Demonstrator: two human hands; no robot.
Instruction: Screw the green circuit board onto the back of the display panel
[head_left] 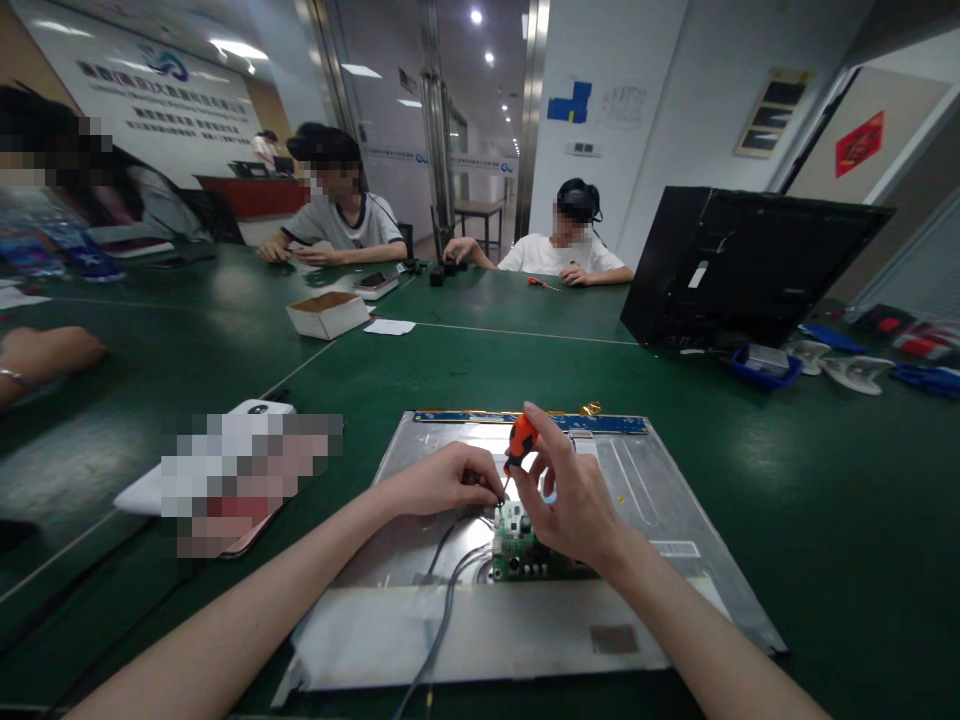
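Observation:
My right hand (574, 490) grips an orange and black screwdriver (520, 440), its shaft slanting down to the top left corner of a green circuit board (512, 545). Close to the screwdriver's tip is my left hand (454, 478), thumb and fingers pinched together at the board's corner; whatever they pinch is too small to make out. The board lies on the silver metal back of a flat display panel (637, 480). Dark cables (442, 620) run from the board's left side toward the front edge. Along the panel's far edge is a narrow blue circuit strip (487, 418).
Left of the panel lie a white phone (142, 490) and a pinkish one (247, 535). A small open box (328, 315) sits farther back. At the right stand a large black monitor casing (750, 265) and a blue tray (765, 368). Several people sit around the green table (525, 375).

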